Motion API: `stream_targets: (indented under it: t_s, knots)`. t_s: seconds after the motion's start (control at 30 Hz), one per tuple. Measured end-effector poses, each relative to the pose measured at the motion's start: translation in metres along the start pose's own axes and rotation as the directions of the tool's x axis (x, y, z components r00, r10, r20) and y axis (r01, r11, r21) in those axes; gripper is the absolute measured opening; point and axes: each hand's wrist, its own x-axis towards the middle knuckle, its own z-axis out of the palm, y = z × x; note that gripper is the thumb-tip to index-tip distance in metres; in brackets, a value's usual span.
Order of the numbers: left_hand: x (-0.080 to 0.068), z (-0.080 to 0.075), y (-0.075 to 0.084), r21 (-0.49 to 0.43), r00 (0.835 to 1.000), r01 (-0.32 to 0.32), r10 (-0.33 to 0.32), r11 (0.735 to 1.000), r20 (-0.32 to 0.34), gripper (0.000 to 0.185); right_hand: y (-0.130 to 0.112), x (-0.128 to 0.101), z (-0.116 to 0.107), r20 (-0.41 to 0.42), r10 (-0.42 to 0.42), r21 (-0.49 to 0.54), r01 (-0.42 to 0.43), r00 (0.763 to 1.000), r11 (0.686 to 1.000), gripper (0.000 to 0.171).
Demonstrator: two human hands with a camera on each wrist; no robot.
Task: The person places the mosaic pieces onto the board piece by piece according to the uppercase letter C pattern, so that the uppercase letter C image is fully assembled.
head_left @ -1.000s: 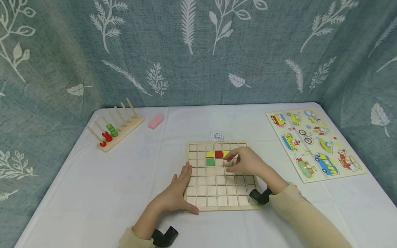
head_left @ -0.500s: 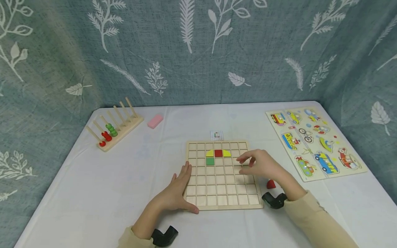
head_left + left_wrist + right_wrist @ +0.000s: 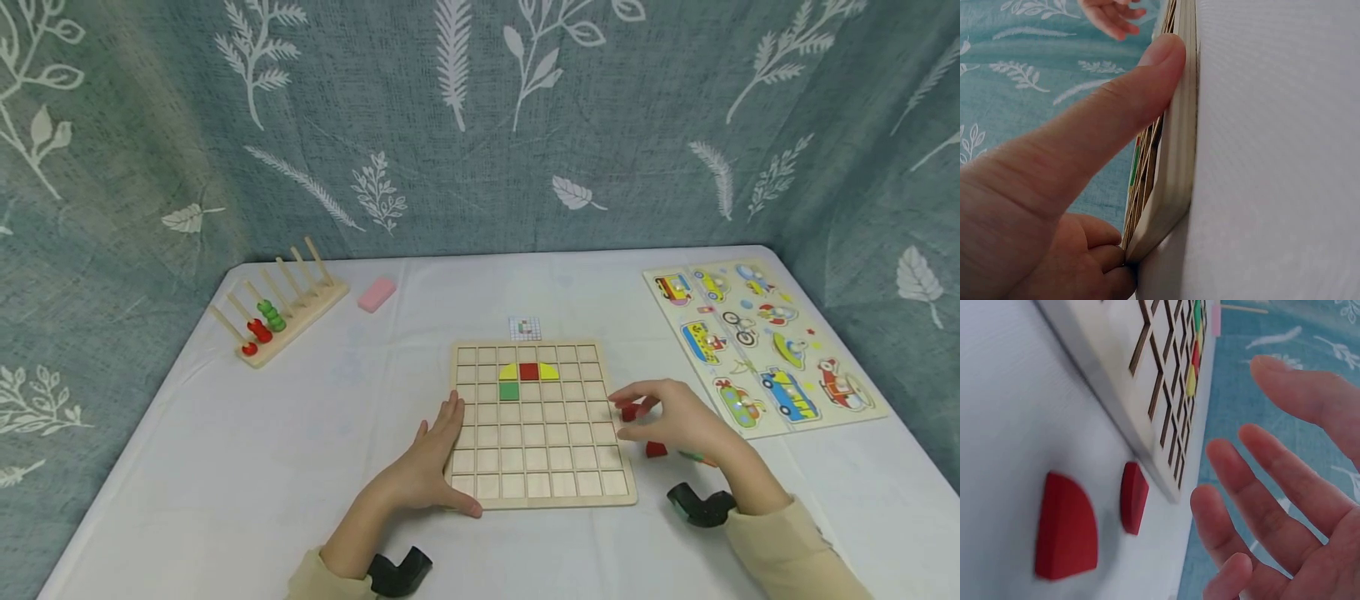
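The wooden grid board [image 3: 543,503] lies flat on the table. In its upper cells sit two yellow quarter-round blocks [image 3: 508,373] on either side of a red square block [image 3: 528,372], with a green square block [image 3: 509,392] below the left one. My left hand [image 3: 420,468] rests spread at the board's lower left corner, thumb on the front edge, fingers along the left side. Off the board's right edge, my right hand [image 3: 675,414] hovers with loosely bent, parted fingers and nothing between them. Beneath it lie two red quarter-round blocks [image 3: 1065,528], one partly hidden in the head view.
A small pattern card [image 3: 524,328] lies behind the board. Back left are a peg stand [image 3: 300,321] with red and green beads and a pink block [image 3: 377,294]. A vehicle puzzle board [image 3: 712,400] lies at right. Green and orange pieces [image 3: 697,457] show beside my right wrist.
My right hand has moved right and nearer, from the right yellow block to beyond the board's edge. That yellow block and the red blocks have come into view. The left hand stays put.
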Motion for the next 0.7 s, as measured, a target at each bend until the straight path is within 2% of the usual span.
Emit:
stream_targets:
  t_s: [0.7]
  knots:
    - [0.000,0.000,-0.001,0.006,1.000,0.001,-0.001,1.000,0.003,0.132,0.033,-0.031,-0.014,-0.052,0.085,0.007,-0.085,0.995,0.996,0.046]
